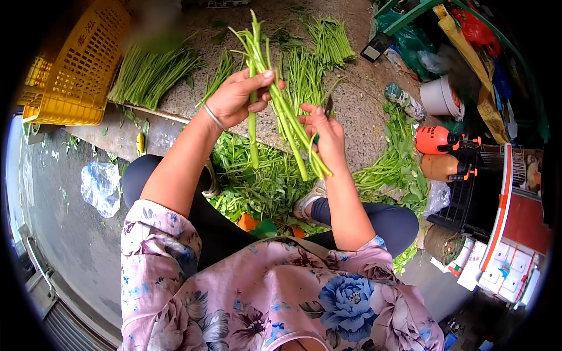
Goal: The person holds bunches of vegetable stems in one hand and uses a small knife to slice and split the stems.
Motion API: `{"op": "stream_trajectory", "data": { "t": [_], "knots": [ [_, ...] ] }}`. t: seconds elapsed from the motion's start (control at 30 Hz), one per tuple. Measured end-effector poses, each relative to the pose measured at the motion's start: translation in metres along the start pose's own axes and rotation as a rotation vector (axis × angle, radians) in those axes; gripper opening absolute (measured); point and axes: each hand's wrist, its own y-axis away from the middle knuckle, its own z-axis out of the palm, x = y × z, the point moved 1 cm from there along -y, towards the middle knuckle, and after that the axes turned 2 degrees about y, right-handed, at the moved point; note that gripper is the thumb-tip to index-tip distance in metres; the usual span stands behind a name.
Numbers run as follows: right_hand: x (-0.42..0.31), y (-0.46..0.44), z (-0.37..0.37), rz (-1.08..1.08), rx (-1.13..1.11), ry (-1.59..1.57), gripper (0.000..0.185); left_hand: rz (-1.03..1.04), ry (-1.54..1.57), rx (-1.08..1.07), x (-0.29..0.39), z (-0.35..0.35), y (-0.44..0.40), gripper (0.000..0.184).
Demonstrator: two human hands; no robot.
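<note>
My left hand [247,96], with a bangle on its wrist, is closed around a few long green vegetable stems [284,120]. The stems slant from upper left down to the right, and one thicker piece hangs straight down. Close by on the right, my right hand [323,133] is closed on what looks like a small knife [329,105]; its dark blade shows above the fingers, and the rest is mostly hidden. The lower stem ends pass beside the right hand. Below both hands lies a heap of loose leaves [257,175] between my feet.
Trimmed stem bundles [155,76] lie on the stone slab [366,88], with more bundles [331,41] farther back. A yellow crate [82,64] stands at left, near a plastic bag [100,187]. Leafy stems [392,169], spray bottles [434,139] and a white bucket [440,96] are on the right.
</note>
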Motion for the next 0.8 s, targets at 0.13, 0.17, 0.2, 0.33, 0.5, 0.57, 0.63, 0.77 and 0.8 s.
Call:
{"op": "stream_trajectory", "data": {
  "t": [0.13, 0.17, 0.2, 0.33, 0.5, 0.57, 0.63, 0.77, 0.8],
  "knots": [
    [-0.006, -0.008, 0.001, 0.244, -0.216, -0.268, 0.061, 0.009, 0.230, -0.260, 0.001, -0.010, 0.005, 0.013],
    [-0.007, -0.008, 0.005, 0.257, -0.254, -0.265, 0.061, 0.011, 0.261, -0.310, 0.001, -0.010, 0.005, 0.013],
    [-0.008, -0.007, 0.010, 0.265, -0.235, -0.220, 0.053, 0.005, 0.253, -0.313, 0.002, -0.010, 0.006, 0.013],
    [-0.018, 0.000, 0.034, 0.122, -0.177, -0.116, 0.024, -0.003, 0.243, -0.334, 0.004, -0.009, 0.010, 0.016],
    [-0.013, 0.001, 0.036, -0.004, -0.061, 0.027, 0.017, 0.032, 0.177, -0.344, 0.006, -0.008, 0.010, 0.013],
    [-0.013, 0.005, 0.035, -0.102, -0.014, 0.112, 0.016, 0.038, 0.158, -0.276, 0.007, -0.012, 0.009, 0.014],
    [-0.014, 0.014, 0.035, -0.268, 0.075, 0.441, 0.016, 0.048, 0.166, -0.267, 0.009, -0.015, 0.008, 0.015],
    [0.001, 0.042, 0.026, -0.294, 0.061, 0.564, 0.012, 0.143, 0.274, -0.198, 0.018, -0.024, 0.007, 0.013],
    [0.001, 0.052, 0.022, -0.330, 0.053, 0.687, 0.011, 0.147, 0.302, -0.188, 0.019, -0.026, 0.008, 0.012]
  ]
}}
